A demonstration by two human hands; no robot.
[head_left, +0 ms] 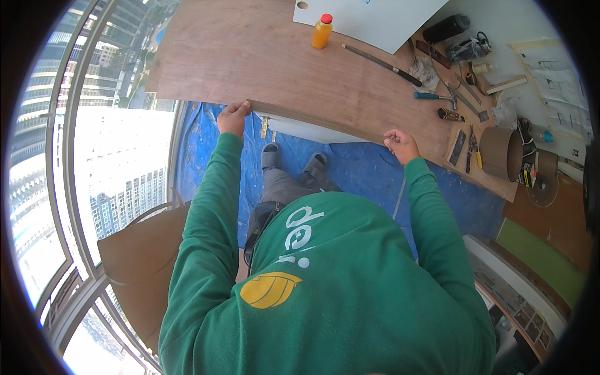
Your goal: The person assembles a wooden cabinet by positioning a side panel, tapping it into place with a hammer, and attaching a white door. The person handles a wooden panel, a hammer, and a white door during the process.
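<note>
A large plywood board (pixel 262 50) lies as a worktop before me. Along its front edge runs a narrow brown wooden strip (pixel 312 117), close against the board; whether it touches all the way I cannot tell. My left hand (pixel 234 119) is closed at the strip's left end, thumb and fingers pinching it. At the other end my right hand (pixel 402 145) has its fingertips pinched together on the strip, the other fingers curled. Below the edge, a white panel (pixel 312 130) shows between my hands.
An orange juice bottle (pixel 322 31) stands on the board near a white panel (pixel 369 19). To the right lie a hammer (pixel 435 96), tape measure (pixel 450 115), pliers (pixel 470 150) and a brown roll (pixel 500 153). Blue sheeting (pixel 369 165) covers the floor; windows (pixel 125 137) line the left.
</note>
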